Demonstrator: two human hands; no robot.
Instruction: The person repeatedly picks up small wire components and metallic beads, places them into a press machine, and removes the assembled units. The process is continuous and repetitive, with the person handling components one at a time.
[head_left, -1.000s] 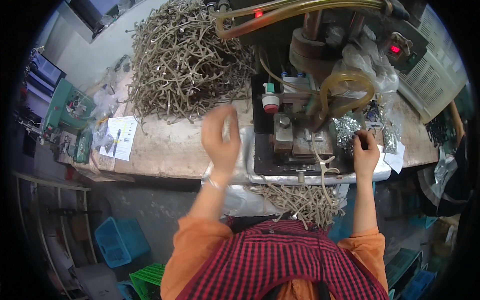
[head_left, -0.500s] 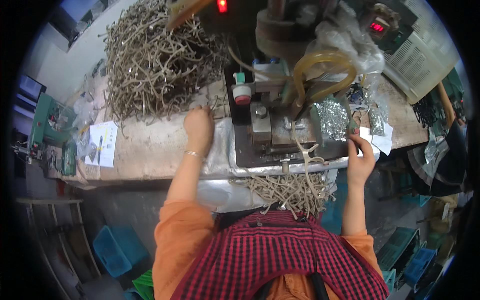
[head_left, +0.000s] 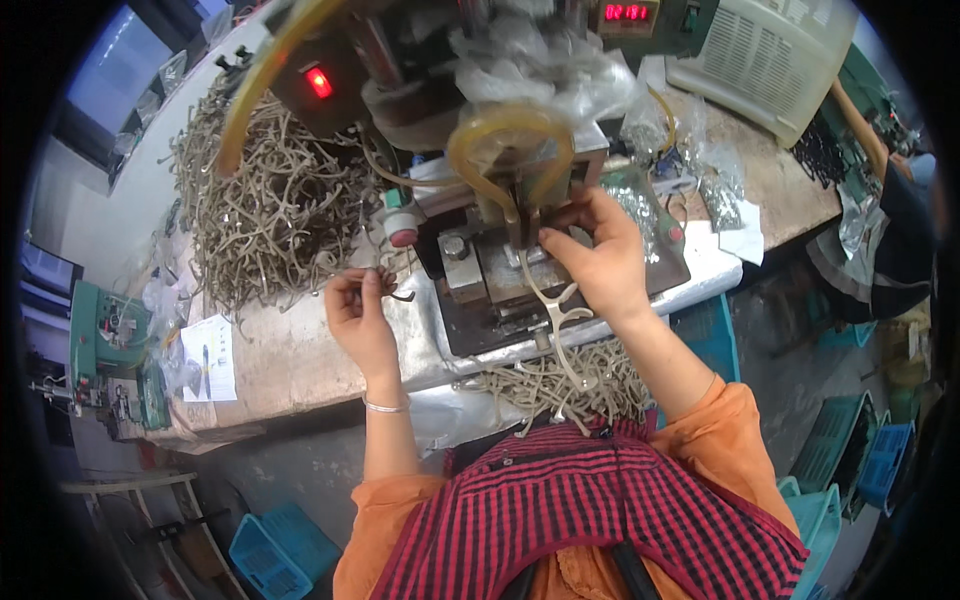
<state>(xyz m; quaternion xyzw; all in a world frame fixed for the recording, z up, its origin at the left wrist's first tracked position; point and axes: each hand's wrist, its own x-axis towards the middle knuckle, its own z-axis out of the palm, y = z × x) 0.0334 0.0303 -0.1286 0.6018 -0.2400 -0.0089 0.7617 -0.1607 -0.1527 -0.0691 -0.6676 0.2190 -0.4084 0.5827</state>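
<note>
Head view, right hand (head_left: 606, 258) at machine (head_left: 461, 268), clear bag (head_left: 718, 175) of small bits (head_left: 725, 210)

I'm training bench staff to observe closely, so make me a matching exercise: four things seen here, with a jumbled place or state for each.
Things
1. left hand
2. pen
3. large pile of thin parts
4. right hand

Places or states
A. beside the yellowish looped hose
B. pinching a thin curved part
C. lying on a white sheet
D. heaped on the bench

Pairs: 1-B, 2-C, 3-D, 4-A
</note>
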